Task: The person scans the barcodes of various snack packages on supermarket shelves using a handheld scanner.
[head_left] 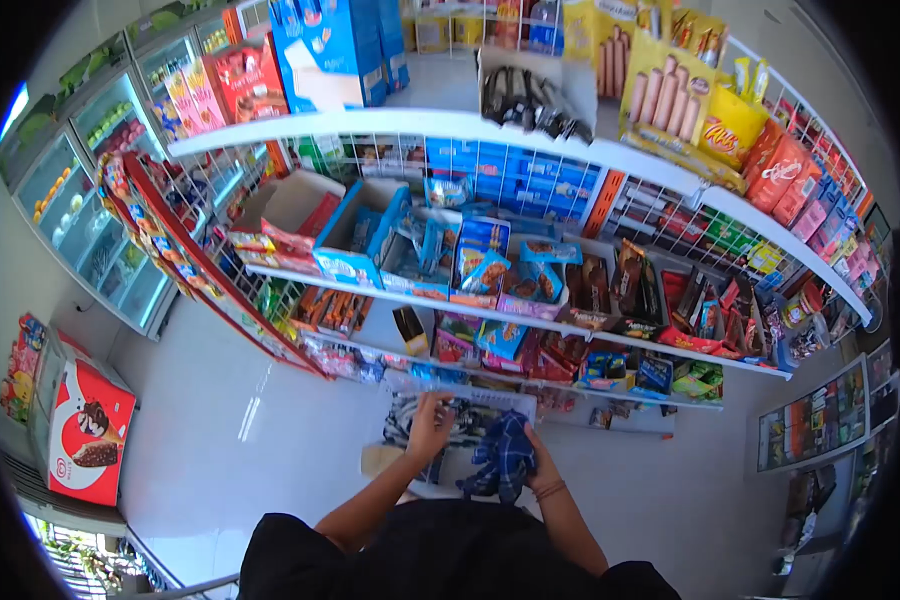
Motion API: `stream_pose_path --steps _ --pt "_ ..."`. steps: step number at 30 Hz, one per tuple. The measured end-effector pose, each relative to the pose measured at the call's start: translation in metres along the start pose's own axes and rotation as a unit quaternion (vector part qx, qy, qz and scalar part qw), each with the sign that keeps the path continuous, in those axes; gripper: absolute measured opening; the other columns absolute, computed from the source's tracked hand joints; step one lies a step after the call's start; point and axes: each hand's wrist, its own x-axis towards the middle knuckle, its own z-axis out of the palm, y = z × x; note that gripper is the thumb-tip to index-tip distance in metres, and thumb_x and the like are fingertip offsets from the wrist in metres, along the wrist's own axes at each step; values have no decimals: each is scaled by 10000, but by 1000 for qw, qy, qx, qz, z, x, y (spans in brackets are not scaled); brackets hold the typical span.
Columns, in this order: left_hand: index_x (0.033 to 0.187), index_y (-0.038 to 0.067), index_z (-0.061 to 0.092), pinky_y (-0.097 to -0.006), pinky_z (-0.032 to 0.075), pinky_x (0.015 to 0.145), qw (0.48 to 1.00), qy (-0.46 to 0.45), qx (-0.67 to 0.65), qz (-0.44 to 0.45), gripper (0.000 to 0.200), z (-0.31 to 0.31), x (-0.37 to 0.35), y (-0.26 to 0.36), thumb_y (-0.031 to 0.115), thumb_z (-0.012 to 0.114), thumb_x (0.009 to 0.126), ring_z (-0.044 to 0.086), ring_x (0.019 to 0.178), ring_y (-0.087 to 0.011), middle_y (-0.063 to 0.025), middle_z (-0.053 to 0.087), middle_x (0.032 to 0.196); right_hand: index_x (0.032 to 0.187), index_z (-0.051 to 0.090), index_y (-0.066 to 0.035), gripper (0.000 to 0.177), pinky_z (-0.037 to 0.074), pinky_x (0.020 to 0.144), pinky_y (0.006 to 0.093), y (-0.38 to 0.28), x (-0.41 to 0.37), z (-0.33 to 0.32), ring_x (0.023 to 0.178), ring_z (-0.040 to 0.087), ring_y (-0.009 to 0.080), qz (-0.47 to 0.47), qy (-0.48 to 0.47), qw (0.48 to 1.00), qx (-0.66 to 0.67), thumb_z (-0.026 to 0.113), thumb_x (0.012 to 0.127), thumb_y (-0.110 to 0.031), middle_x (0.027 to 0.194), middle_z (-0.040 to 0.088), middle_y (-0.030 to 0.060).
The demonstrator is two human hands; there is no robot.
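A dark blue plaid cloth (502, 455) hangs bunched from my right hand (542, 462), whose fingers are closed on its right side. My left hand (432, 418) is over the left part of a pale, shallow basket (523, 400), with fingers loosely bent and apart and nothing visible between them. Beneath it lies black-and-white patterned cloth (402, 412); whether the fingertips touch it cannot be made out. The plaid cloth covers the basket's right part. Both hands are low, in front of my body.
Ahead stands a snack shelf (390, 290) with several tiers of boxes and packets. A red-framed rack (210, 275) juts out on its left. An ice cream freezer (90, 430) and glass-door fridges (90, 200) line the left side. Pale floor tiles (230, 400) surround me.
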Motion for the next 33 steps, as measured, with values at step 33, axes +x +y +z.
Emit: stream_pose_path --steps 33 --pt "696 -14 536 -324 368 379 610 366 -194 -675 309 64 -18 -340 261 672 736 455 415 -207 -113 540 586 1159 434 -45 518 445 808 312 59 45 -101 932 543 186 191 205 928 -245 672 732 -219 1027 538 81"
